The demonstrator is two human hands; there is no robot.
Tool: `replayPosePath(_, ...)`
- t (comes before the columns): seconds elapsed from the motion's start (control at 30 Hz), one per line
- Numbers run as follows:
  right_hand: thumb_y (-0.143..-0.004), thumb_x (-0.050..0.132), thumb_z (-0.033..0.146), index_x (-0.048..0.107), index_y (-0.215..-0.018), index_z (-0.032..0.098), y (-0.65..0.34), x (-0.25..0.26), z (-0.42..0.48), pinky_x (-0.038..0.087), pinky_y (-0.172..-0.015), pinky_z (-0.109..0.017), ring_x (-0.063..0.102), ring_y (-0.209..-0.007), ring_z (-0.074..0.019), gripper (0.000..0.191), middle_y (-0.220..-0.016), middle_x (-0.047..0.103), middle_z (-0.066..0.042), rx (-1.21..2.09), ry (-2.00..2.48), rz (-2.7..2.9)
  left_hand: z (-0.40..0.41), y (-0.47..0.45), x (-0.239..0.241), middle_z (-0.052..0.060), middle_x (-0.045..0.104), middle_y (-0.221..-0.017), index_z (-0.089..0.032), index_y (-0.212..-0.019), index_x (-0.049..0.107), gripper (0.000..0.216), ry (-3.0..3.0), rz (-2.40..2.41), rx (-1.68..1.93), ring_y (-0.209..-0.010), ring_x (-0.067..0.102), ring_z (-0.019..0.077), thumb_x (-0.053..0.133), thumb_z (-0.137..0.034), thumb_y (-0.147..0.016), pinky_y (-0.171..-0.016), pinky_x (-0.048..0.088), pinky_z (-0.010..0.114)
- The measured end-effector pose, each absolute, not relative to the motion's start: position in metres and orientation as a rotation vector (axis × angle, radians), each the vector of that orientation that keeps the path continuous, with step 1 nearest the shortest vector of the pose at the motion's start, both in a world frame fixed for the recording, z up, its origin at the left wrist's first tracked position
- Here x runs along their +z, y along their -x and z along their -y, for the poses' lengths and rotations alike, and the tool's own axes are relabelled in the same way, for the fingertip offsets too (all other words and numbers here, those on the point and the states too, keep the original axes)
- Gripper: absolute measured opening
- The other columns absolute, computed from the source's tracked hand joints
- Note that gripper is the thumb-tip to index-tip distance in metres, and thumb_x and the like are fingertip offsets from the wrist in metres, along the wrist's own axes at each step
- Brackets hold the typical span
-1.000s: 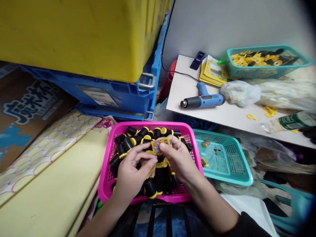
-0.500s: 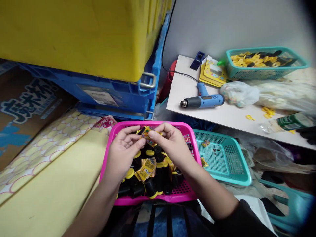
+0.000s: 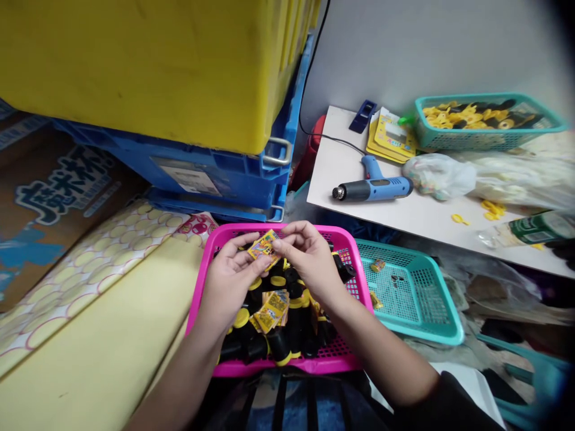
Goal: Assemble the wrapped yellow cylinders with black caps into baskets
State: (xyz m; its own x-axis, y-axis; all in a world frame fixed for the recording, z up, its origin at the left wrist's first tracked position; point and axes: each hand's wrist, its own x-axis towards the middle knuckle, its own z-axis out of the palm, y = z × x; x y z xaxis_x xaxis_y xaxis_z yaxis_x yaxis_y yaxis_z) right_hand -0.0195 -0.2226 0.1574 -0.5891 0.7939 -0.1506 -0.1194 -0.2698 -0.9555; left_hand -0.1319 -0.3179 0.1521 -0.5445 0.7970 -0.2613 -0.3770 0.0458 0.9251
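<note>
Hands [image 3: 224, 274] [image 3: 311, 260] hold cards [image 3: 264, 244]; white table [image 3: 402, 215] beyond; grey wall [image 3: 381, 54] behind.

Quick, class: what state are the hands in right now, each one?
Left hand: closed, holding a small printed card.
Right hand: thumb at the card's edge; whether it grips cannot be told.
</note>
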Motion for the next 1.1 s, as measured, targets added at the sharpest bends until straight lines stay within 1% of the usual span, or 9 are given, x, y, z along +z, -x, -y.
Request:
replayPosePath(0.13, -0.08, 0.071, 0.044, 0.055, -0.103, 0.019, 0.019, 0.155, 0.222, 0.048, -0.074, -0.023, 0.061, -0.079, -0.0094, 0.038, -0.086, 0.065, -0.001, 1.942, 0.867, 1.39, 0.321, 0.138, 0.15, -0.001, 0.075, -0.075, -0.019, -0.113, 0.061, 0.053, -0.476, -1.57, 1.718, -0.069, 0.07, 0.0117, 0.085, -0.023, -0.066, -0.069, 0.056, 0.021)
replayPosePath(0.3, -0.071, 0.078, 0.04, 0.053, -0.106, 0.019, 0.023, 0.149, 0.224, 0.049, -0.079, -0.025, 0.061, -0.08, -0.0102, 0.048, -0.086, 0.062, 0.001, 2.166, 0.789, 1.39, 0.324, 0.13, 0.148, -0.003, 0.072, -0.076, -0.02, -0.111, 0.062, 0.049, -0.527, -1.614, 1.79, -0.074, 0.07, 0.0125, 0.083, -0.024, -0.067, -0.074, 0.057, 0.023)
replayPosePath(0.43, -0.082, 0.066, 0.033, 0.051, -0.109, 0.019, 0.018, 0.153, 0.22, 0.048, -0.079, -0.026, 0.058, -0.083, -0.0108, 0.033, -0.093, 0.061, -0.001, 1.941, 0.747, 1.623, 0.325, 0.129, 0.152, 0.001, 0.073, -0.089, -0.019, -0.108, 0.063, 0.045, -0.606, -1.632, 1.726, -0.084, 0.07, 0.0153, 0.082, -0.027, -0.069, -0.076, 0.057, 0.025)
replayPosePath(0.57, -0.085, 0.062, 0.026, 0.052, -0.115, 0.02, 0.009, 0.159, 0.217, 0.047, -0.08, -0.027, 0.056, -0.086, -0.0115, 0.033, -0.1, 0.059, -0.003, 1.699, 0.634, 2.007, 0.326, 0.138, 0.156, -0.004, 0.068, -0.073, -0.02, -0.109, 0.063, 0.045, -0.63, -1.63, 1.65, -0.072, 0.066, 0.0111, 0.082, -0.025, -0.068, -0.072, 0.054, 0.021)
replayPosePath(0.7, -0.087, 0.061, 0.029, 0.05, -0.116, 0.019, 0.013, 0.155, 0.22, 0.045, -0.072, -0.023, 0.056, -0.079, -0.0096, 0.033, -0.091, 0.057, -0.001, 1.819, 0.647, 1.855, 0.324, 0.138, 0.155, -0.007, 0.066, -0.066, -0.02, -0.105, 0.064, 0.041, -0.51, -1.581, 1.737, -0.065, 0.063, 0.008, 0.082, -0.025, -0.068, -0.068, 0.052, 0.017)
replayPosePath(0.8, -0.088, 0.06, 0.03, 0.051, -0.111, 0.019, 0.019, 0.155, 0.218, 0.043, -0.068, -0.022, 0.054, -0.072, -0.0084, 0.028, -0.08, 0.055, 0.002, 1.794, 0.664, 1.87, 0.321, 0.136, 0.154, -0.006, 0.068, -0.07, -0.022, -0.109, 0.064, 0.05, -0.487, -1.529, 1.737, -0.069, 0.066, 0.0094, 0.085, -0.024, -0.064, -0.071, 0.054, 0.019)
replayPosePath(0.87, -0.09, 0.058, 0.036, 0.051, -0.113, 0.019, 0.019, 0.158, 0.214, 0.043, -0.069, -0.023, 0.054, -0.071, -0.0092, 0.03, -0.077, 0.055, 0.003, 1.749, 0.666, 1.911, 0.32, 0.136, 0.155, -0.004, 0.071, -0.076, -0.022, -0.107, 0.068, 0.048, -0.505, -1.539, 1.714, -0.071, 0.067, 0.0107, 0.087, -0.025, -0.063, -0.071, 0.056, 0.021)
replayPosePath(1.0, -0.097, 0.045, 0.045, 0.058, -0.107, 0.017, 0.013, 0.162, 0.205, 0.044, -0.077, -0.03, 0.058, -0.082, -0.0144, 0.032, -0.087, 0.063, -0.004, 1.436, 0.832, 2.238, 0.323, 0.144, 0.157, 0.0, 0.072, -0.07, -0.019, -0.087, 0.076, 0.026, -0.482, -1.75, 1.713, -0.059, 0.063, 0.011, 0.083, -0.035, -0.068, -0.062, 0.056, 0.022)
replayPosePath(1.1, -0.09, 0.06, 0.039, 0.065, -0.109, 0.013, 0.011, 0.153, 0.205, 0.044, -0.085, -0.037, 0.059, -0.096, -0.0237, 0.033, -0.103, 0.065, -0.012, 1.011, 0.916, 2.763, 0.329, 0.152, 0.156, 0.0, 0.071, -0.063, -0.02, -0.085, 0.078, 0.026, -0.471, -1.935, 1.673, -0.06, 0.065, 0.0146, 0.083, -0.039, -0.067, -0.064, 0.057, 0.026)
